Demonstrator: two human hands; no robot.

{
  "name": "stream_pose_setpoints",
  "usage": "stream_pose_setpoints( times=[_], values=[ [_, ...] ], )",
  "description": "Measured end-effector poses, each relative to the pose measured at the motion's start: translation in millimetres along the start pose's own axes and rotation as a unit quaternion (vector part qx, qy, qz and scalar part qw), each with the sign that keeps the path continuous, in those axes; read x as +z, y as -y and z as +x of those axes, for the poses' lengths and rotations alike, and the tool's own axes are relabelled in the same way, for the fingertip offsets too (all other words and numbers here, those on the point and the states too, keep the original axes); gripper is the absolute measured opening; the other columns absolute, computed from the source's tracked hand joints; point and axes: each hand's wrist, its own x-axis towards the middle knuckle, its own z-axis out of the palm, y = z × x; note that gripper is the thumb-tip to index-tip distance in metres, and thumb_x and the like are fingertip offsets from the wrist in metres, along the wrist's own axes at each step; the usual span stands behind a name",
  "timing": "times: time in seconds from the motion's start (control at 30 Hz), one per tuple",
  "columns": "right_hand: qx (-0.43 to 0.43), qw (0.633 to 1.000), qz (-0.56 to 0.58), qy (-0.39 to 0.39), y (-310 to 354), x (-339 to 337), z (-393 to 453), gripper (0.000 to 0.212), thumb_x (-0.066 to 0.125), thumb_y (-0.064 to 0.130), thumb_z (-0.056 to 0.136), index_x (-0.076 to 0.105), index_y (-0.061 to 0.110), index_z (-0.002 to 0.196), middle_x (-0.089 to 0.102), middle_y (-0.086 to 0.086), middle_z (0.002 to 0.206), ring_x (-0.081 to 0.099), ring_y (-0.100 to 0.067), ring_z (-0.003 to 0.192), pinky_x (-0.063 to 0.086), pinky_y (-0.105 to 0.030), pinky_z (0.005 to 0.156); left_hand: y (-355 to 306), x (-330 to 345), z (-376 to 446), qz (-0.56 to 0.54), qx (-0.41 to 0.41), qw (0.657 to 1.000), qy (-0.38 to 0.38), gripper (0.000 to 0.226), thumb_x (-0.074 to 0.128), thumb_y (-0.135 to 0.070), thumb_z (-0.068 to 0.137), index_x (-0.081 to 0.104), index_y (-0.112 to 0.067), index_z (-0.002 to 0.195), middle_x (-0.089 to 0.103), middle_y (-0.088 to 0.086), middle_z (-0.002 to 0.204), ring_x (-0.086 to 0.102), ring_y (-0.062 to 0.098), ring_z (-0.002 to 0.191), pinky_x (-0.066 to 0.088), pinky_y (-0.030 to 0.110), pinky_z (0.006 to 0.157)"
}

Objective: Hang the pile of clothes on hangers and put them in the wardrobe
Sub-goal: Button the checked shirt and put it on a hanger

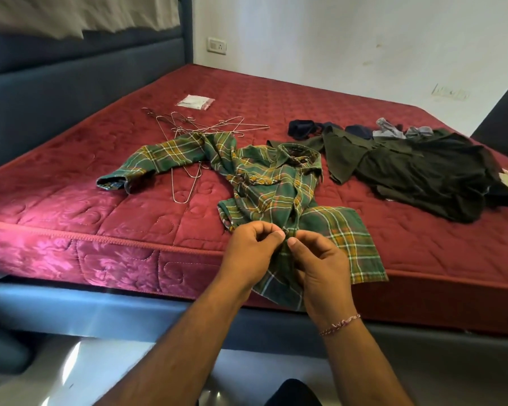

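Both hands pinch the front placket of the plaid shirt (279, 186) near its lower hem: left hand (251, 253) and right hand (320, 265) each have thumb and forefinger closed on the fabric, thumbs almost touching (each grip is narrow, holding cloth). A thread bracelet (339, 324) circles the right wrist.

The shirt is green with yellow and white checks, collar open, front rumpled. Its long axis runs from the hem at the mattress (71, 200) edge, under the hands, away to the collar at the far end. One sleeve stretches out to the left, lying across the wire hangers (188, 127).

To the right, apart from the shirt, lies the pile of dark clothes (423, 171).
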Motion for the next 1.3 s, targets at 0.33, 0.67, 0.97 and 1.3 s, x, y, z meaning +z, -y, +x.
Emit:
stream_pose_setpoints(
  times=[0.33,0.67,0.97,1.3],
  values=[
    [-0.164,0.966,-0.196,0.029,5,-5,7,0.017,0.073,0.001,0.092,0.080,0.015,0.101,0.078,0.007,0.093,0.073,-0.006,0.088,0.055,-0.017,0.074,-5,-3,4,0.037,0.001,0.999,0.016,0.016,0.069,-0.007,0.095,0.079,-0.012,0.084,0.077,0.008,0.083,0.069,0.011,0.076,0.060,0.035,0.078],
    [-0.195,0.955,-0.218,0.037,2,1,15,0.016,0.071,0.004,0.094,0.078,0.015,0.103,0.076,0.001,0.096,0.072,-0.013,0.090,0.060,-0.028,0.079,-7,-9,5,-0.036,-0.015,0.998,0.040,0.016,0.065,-0.013,0.100,0.079,-0.011,0.092,0.077,0.011,0.089,0.072,0.021,0.085,0.060,0.038,0.082],
    [-0.228,0.866,-0.438,0.073,-17,-27,1,0.023,0.082,0.024,0.086,0.073,0.028,0.107,0.071,0.020,0.096,0.066,0.003,0.092,0.056,-0.019,0.079,2,-16,7,-0.008,0.046,0.999,-0.017,0.017,0.064,-0.010,0.099,0.077,-0.021,0.093,0.075,-0.007,0.087,0.069,0.008,0.082,0.059,0.027,0.074],
    [-0.166,0.927,-0.329,0.072,-18,-36,-4,0.006,0.075,0.019,0.093,0.076,0.025,0.092,0.074,0.011,0.084,0.070,-0.011,0.083,0.059,-0.040,0.075,44,-39,7,0.348,0.341,0.873,0.022,0.018,0.074,-0.017,0.087,0.076,-0.015,0.105,0.067,-0.005,0.107,0.059,0.011,0.102,0.052,0.033,0.091]
  ],
)
